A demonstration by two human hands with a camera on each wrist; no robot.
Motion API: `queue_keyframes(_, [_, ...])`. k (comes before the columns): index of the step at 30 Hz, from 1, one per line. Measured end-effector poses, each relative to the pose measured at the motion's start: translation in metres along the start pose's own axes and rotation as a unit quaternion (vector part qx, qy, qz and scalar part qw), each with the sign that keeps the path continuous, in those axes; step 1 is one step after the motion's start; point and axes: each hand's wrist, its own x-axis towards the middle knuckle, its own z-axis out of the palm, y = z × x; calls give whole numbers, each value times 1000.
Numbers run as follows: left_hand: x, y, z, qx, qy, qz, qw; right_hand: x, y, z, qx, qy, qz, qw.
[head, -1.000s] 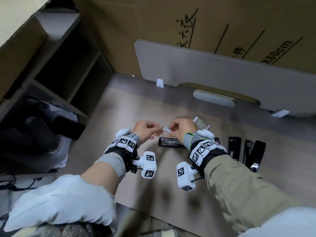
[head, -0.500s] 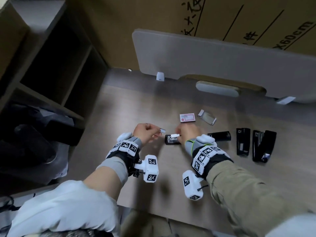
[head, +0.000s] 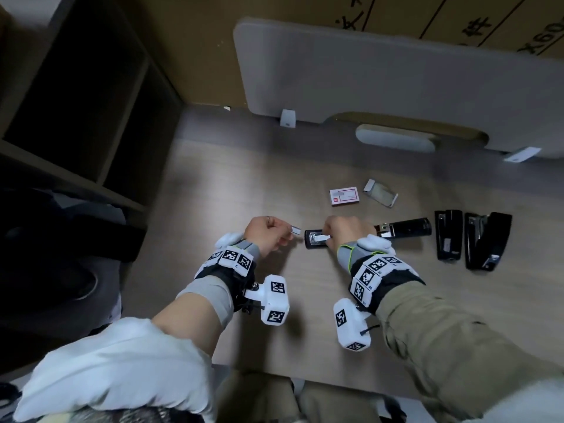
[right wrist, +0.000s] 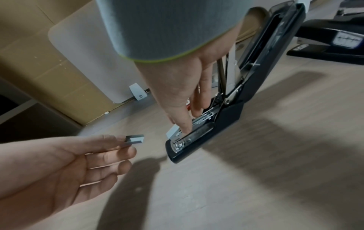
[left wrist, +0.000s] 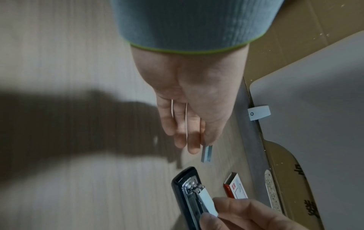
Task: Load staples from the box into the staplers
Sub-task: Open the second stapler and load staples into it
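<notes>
1. Stapler (head: 317,239) lying open on the wooden desk (head: 213,184), black top cover (right wrist: 275,46) swung back, metal staple channel exposed.
2. Right hand (head: 345,230) over the channel, thumb and fingers pinching a strip of staples (left wrist: 207,202) and holding it at the channel's front end.
3. Left hand (head: 265,232) just left of the stapler's nose, thumb and forefinger pinching a shorter staple piece (right wrist: 135,140) clear of the desk; other fingers loosely extended.
4. Red-and-white staple box (head: 344,196) flat on the desk beyond the open stapler, with its clear inner tray (head: 381,193) just to its right.
5. Two more black staplers (head: 471,239) side by side on the right, well apart from both hands.
6. Grey divider panel (head: 381,71) upright along the desk's far edge, printed cardboard (head: 457,16) behind.
</notes>
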Motion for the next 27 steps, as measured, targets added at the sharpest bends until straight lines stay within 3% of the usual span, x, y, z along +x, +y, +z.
queue_keyframes(13, [4,-8,-12,4,-11,-7,1000,5,13,12,67,32,5,997])
queue_keyframes(27, [9,-10,-6,9,-16,-5,1000,9,11,17,20,29,-21,999])
